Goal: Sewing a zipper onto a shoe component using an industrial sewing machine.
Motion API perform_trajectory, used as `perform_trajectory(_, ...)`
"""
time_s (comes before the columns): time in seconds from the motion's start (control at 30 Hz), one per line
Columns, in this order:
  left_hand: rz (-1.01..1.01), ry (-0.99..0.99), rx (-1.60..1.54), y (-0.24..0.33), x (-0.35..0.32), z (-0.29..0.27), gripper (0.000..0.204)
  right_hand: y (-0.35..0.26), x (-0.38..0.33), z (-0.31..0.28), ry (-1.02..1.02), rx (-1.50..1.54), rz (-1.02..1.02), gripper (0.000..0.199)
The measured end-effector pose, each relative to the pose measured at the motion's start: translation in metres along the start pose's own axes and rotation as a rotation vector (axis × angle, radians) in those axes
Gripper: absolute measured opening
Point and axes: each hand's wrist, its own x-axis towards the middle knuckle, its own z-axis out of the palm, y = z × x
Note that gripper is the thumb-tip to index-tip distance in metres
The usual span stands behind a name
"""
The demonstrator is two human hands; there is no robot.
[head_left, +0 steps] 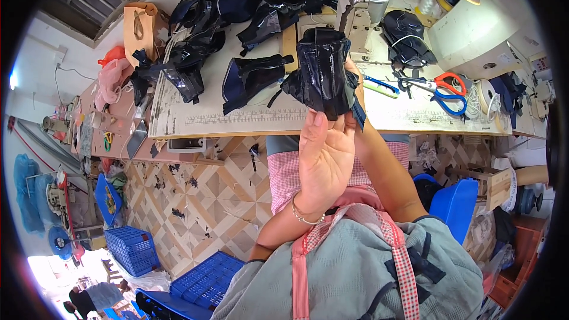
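In front of the sewing machine (363,26), a glossy black sewn piece (323,74), which looks like a shoe or boot upper, is held up over the table's front edge. My left hand (327,157) grips its lower edge, palm up, thumb at the front, with the other fingertips partly hidden behind the material. Along its right side, my right hand (354,80) supports it from behind; most of those fingers are covered. Another dark upper piece (252,80) lies flat on the table to the left. Farther back is a heap of similar shiny pieces (237,6).
Right of my hands lie a green-and-blue cutter (381,86) and scissors with red and blue handles (447,98). Beyond them sits a black bundle tied with cord (409,38). A printed ruler (237,116) runs along the table front. Blue crates (130,250) stand on the floor.
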Motion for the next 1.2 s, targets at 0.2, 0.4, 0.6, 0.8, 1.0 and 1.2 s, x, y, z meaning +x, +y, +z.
perform_trajectory(0.2, 0.004, 0.013, 0.006, 0.002, 0.000, 0.009, 0.031, -0.001, 0.000, 0.002, -0.031, 0.032, -0.005, 0.022)
perform_trajectory(0.4, -0.003, 0.026, -0.014, 0.004, -0.002, 0.003, 0.032, -0.001, -0.001, 0.009, -0.011, -0.063, -0.022, 0.026)
perform_trajectory(0.6, 0.096, -0.170, 0.069, 0.017, 0.003, -0.006, 0.037, -0.006, 0.003, 0.008, -0.008, -0.351, -0.173, 0.023)
perform_trajectory(0.8, 0.161, -0.060, 0.683, 0.046, -0.011, -0.025, 0.039, -0.017, 0.024, 0.014, 0.021, -1.211, -0.431, 0.038)
perform_trajectory(1.0, 0.057, -0.014, 0.456, 0.058, -0.006, -0.048, 0.046, -0.004, 0.020, 0.000, -0.080, -1.575, -0.260, 0.054)
perform_trajectory(1.2, -0.028, -0.180, 0.285, 0.068, -0.005, -0.042, 0.054, -0.027, -0.029, 0.026, -0.068, -1.341, -0.530, 0.058)
